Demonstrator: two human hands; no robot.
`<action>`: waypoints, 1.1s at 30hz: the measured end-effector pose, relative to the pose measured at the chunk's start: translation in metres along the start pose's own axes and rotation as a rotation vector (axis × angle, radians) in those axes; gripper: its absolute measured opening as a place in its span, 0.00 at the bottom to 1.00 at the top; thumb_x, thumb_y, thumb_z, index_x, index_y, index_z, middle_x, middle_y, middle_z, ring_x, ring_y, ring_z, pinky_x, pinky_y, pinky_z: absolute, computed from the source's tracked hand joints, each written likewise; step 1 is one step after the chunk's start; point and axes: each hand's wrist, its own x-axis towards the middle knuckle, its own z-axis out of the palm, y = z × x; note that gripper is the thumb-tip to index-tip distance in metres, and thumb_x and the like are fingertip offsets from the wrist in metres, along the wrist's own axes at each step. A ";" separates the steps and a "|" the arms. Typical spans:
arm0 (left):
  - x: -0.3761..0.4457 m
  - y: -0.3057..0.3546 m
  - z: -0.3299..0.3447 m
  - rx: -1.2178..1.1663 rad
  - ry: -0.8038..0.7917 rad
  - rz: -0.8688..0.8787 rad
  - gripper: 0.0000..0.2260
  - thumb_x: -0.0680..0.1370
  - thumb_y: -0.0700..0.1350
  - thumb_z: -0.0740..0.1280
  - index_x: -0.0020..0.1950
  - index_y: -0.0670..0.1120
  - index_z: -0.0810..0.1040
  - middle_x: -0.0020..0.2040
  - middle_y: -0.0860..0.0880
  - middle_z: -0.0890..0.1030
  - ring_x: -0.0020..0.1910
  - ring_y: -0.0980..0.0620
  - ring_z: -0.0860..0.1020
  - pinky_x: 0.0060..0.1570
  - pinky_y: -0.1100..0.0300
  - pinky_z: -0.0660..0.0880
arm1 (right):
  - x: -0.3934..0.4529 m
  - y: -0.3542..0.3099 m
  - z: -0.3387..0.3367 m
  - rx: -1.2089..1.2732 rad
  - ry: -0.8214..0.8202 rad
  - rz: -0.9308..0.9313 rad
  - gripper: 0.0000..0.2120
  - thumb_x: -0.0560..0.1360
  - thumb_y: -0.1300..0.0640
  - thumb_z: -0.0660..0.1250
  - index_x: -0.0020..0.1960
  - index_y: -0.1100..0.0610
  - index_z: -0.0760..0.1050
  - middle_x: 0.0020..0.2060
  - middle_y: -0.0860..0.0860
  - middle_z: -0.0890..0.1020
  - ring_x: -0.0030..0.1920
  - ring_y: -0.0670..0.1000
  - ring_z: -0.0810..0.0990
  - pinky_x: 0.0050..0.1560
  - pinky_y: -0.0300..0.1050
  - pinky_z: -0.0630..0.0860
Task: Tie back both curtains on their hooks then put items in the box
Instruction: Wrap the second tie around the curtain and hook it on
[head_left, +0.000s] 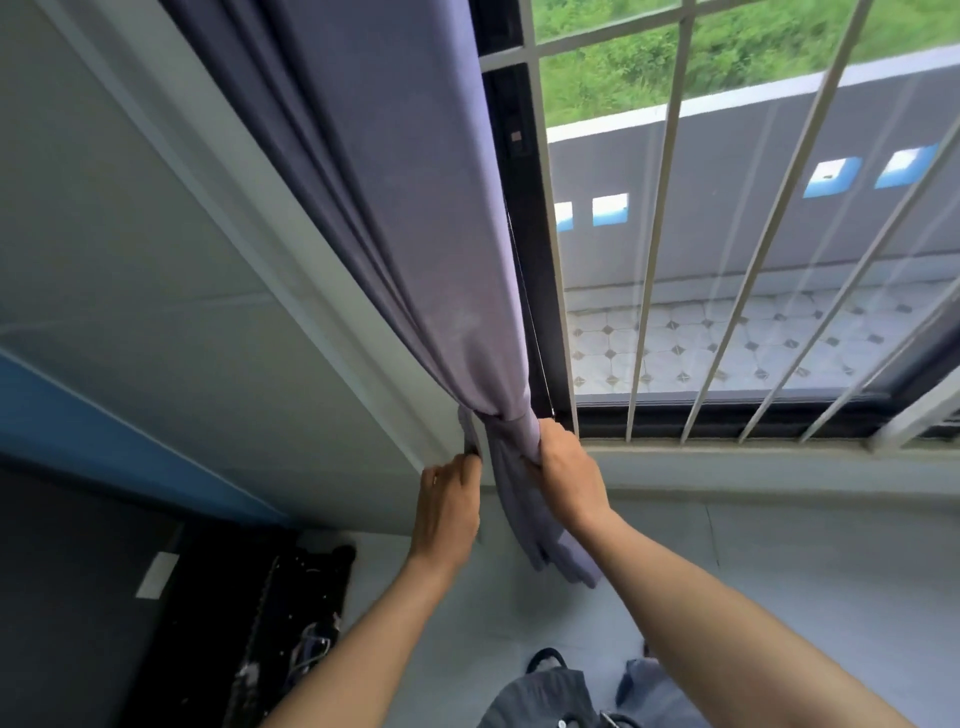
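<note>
A lilac curtain (415, 218) hangs at the left side of the window, gathered into a bunch low down by a tieback band (491, 420) of the same cloth. My right hand (569, 475) grips the bunched curtain just below the band. My left hand (449, 506) is at the wall beside it, fingertips pinching the band's left end where it meets the white window frame. The hook itself is hidden behind my fingers and the cloth. The curtain's tail (550, 545) hangs loose between my forearms. No box or second curtain is in view.
White window bars (657, 244) stand to the right above a grey sill (727, 457). A white wall and frame (291, 291) run up the left. Dark furniture with a black bag (296, 623) sits at lower left. My legs and feet show at the bottom.
</note>
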 end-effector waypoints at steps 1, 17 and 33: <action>-0.004 0.011 0.003 -0.025 0.013 -0.050 0.12 0.66 0.32 0.54 0.44 0.47 0.64 0.32 0.46 0.73 0.30 0.43 0.74 0.38 0.55 0.60 | 0.000 0.001 -0.004 -0.002 -0.037 -0.006 0.10 0.78 0.49 0.58 0.52 0.55 0.67 0.45 0.52 0.74 0.44 0.58 0.75 0.37 0.49 0.67; 0.003 0.113 0.023 -0.199 0.099 -0.352 0.12 0.74 0.43 0.62 0.55 0.43 0.79 0.46 0.44 0.79 0.39 0.44 0.77 0.39 0.56 0.76 | -0.001 -0.007 -0.077 0.245 -0.268 -0.152 0.28 0.69 0.36 0.70 0.56 0.50 0.61 0.45 0.47 0.82 0.44 0.51 0.82 0.46 0.49 0.76; 0.012 0.098 0.031 -0.825 0.076 -0.841 0.37 0.71 0.45 0.65 0.77 0.45 0.52 0.75 0.46 0.59 0.68 0.43 0.69 0.66 0.52 0.70 | 0.024 0.001 -0.101 -0.159 -0.398 -0.338 0.05 0.77 0.55 0.64 0.47 0.52 0.68 0.40 0.55 0.82 0.40 0.59 0.77 0.38 0.47 0.74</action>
